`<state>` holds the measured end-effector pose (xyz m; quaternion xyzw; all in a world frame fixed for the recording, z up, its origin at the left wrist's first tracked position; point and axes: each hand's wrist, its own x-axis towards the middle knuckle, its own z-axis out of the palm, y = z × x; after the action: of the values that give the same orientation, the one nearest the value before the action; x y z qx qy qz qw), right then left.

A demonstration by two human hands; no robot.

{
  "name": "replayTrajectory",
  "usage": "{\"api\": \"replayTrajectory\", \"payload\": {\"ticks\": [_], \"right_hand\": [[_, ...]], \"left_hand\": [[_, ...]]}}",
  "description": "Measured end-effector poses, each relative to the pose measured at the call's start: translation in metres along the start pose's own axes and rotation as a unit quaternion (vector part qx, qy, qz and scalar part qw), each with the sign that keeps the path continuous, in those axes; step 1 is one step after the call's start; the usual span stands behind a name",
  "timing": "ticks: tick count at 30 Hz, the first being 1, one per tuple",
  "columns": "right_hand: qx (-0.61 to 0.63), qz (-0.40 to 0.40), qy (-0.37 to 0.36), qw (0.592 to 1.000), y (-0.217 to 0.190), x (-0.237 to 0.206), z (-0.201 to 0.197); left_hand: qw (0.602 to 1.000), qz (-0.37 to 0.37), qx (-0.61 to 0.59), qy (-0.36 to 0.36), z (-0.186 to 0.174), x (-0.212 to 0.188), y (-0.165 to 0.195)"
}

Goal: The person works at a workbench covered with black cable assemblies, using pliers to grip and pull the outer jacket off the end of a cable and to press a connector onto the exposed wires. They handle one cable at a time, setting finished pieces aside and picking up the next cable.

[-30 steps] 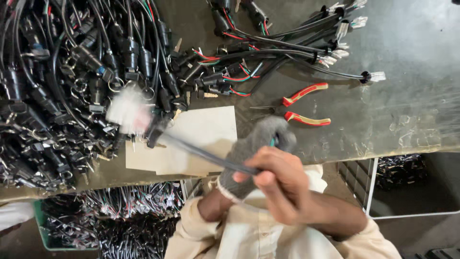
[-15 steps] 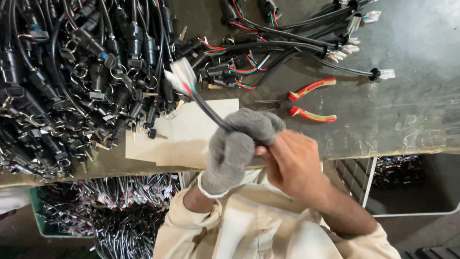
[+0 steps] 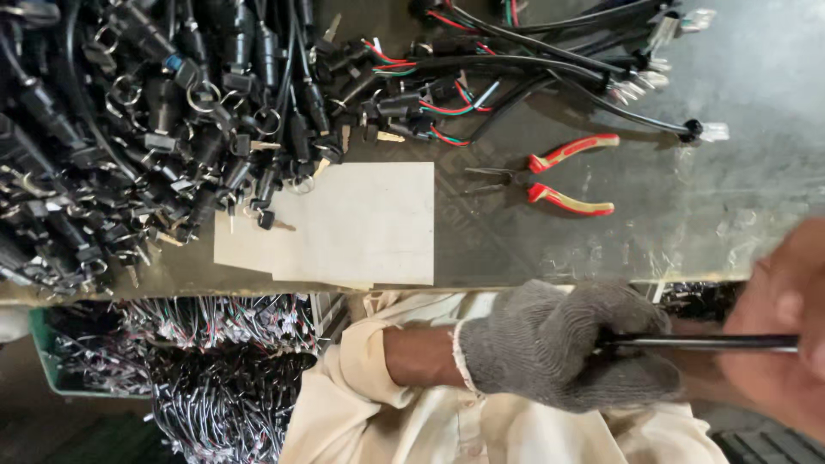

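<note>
Left hand (image 3: pixel 567 344), gloved, is closed around a black cable (image 3: pixel 705 344) at 5 o'clock, below the tabletop (image 3: pixel 739 206) edge; the bare right hand (image 3: pixel 786 335) pinches the same cable. Keep it taut and level. Red-handled pliers (image 3: pixel 559 176) lie at 1 o'clock.

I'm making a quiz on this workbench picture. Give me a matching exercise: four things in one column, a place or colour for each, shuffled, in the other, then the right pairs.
Things:
1. pliers
2. pale card
3. knit glove
4. thin dark cable

Descriptions:
A. grey, worn on the left hand
B. red grips, lying on the bench
C. held between both hands, running to the right hand
D. flat at the bench's near edge, beside the heap of black connectors

Pairs: 1-B, 2-D, 3-A, 4-C
</note>
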<state>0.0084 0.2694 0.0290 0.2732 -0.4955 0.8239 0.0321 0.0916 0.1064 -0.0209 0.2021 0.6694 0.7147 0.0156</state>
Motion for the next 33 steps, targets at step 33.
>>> {"api": "replayTrajectory", "payload": {"ticks": [33], "right_hand": [[-0.208,0.19,-0.071,0.957,0.1,-0.05,0.013]], "left_hand": [[0.984,-0.058,0.043,0.165,-0.093,-0.011,-0.034]]}}
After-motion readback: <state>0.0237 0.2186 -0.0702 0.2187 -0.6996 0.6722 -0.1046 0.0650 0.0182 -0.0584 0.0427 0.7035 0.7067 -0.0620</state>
